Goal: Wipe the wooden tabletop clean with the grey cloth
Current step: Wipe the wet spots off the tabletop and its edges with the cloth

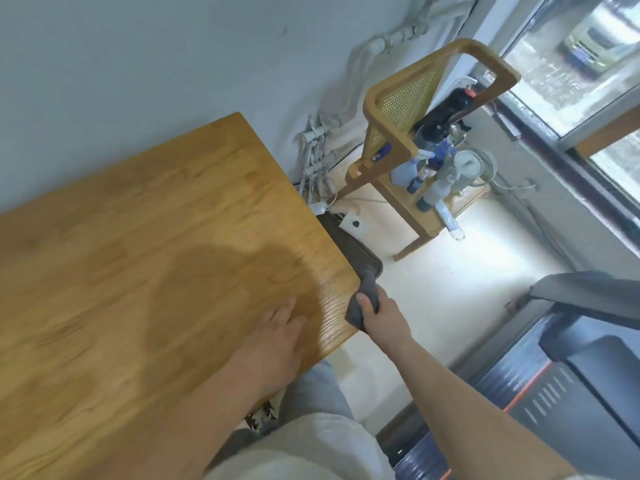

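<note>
The wooden tabletop (145, 258) fills the left and middle of the view, with a darker patch near its right end. My right hand (382, 315) grips the bunched grey cloth (363, 296) against the table's right edge, near the corner. My left hand (277, 337) rests flat on the tabletop, fingers straight, just left of the cloth.
A wooden chair (408, 133) with a cane back stands beyond the table's right end, holding spray bottles (412, 171) and other items. A dark ribbed mat (356, 251) lies on the pale floor by the table edge. A dark machine (554, 386) stands at the lower right. Windows at the upper right.
</note>
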Demonstrator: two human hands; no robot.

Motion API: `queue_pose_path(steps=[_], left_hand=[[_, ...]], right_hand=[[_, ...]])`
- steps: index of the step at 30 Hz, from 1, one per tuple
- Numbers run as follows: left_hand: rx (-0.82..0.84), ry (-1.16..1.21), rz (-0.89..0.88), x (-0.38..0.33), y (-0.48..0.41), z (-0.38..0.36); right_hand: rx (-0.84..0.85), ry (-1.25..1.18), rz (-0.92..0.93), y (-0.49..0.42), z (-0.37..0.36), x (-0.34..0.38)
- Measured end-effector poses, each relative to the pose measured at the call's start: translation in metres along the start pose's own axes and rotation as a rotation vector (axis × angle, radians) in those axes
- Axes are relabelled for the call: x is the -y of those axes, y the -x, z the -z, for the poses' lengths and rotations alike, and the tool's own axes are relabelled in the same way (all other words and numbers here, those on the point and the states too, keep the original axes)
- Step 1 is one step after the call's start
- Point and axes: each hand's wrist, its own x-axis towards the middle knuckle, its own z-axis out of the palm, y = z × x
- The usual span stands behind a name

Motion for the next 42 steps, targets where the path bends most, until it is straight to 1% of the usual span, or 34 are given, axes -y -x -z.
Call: queue_pose_path(steps=[3,7,10,13,15,17,20,25,28,31,36,38,40,42], left_hand=[[0.003,-0.027,0.018,0.005,0.011,0.006],[0.036,-0.034,0.039,-0.002,0.013,0.006],[0.079,-0.040,0.062,-0.013,0.005,0.003],[0.122,-0.061,0.088,-0.027,-0.005,-0.001],[0.152,-0.065,0.097,-0.036,-0.011,-0.004],[0.161,-0.071,0.104,-0.041,-0.014,-0.006],[0.148,-0.076,0.115,-0.045,-0.016,-0.010],[0.137,-0.074,0.140,-0.046,-0.013,-0.021],[0.127,-0.053,0.141,-0.045,-0.008,-0.025],[0.114,-0.010,0.137,-0.040,0.006,-0.028],[0.073,0.021,0.175,-0.019,0.031,-0.033],[0.066,0.034,0.179,-0.010,0.043,-0.035],[0.053,0.048,0.166,0.002,0.056,-0.039],[0.039,0.062,0.150,0.016,0.070,-0.045]], right_hand=[[-0.028,-0.001,-0.001,0.009,-0.003,-0.005],[-0.019,0.013,-0.023,0.004,-0.004,-0.006],[0.020,0.017,-0.041,-0.013,-0.002,0.003],[0.099,0.101,-0.022,-0.040,0.004,0.026],[0.145,0.069,0.021,-0.052,0.007,0.041],[0.147,0.023,0.026,-0.052,0.007,0.045],[0.087,-0.028,0.027,-0.032,0.008,0.026],[-0.051,-0.329,0.028,0.007,0.003,-0.015],[-0.097,-0.503,-0.120,0.022,-0.010,-0.024],[-0.130,-0.660,-0.297,0.023,-0.021,-0.009],[-0.114,-0.770,-0.561,-0.008,0.001,0.027],[-0.161,-0.743,-0.548,-0.006,-0.004,0.033],[-0.256,-0.695,-0.453,0.010,-0.025,0.030],[-0.364,-0.701,-0.416,0.036,-0.052,0.026]])
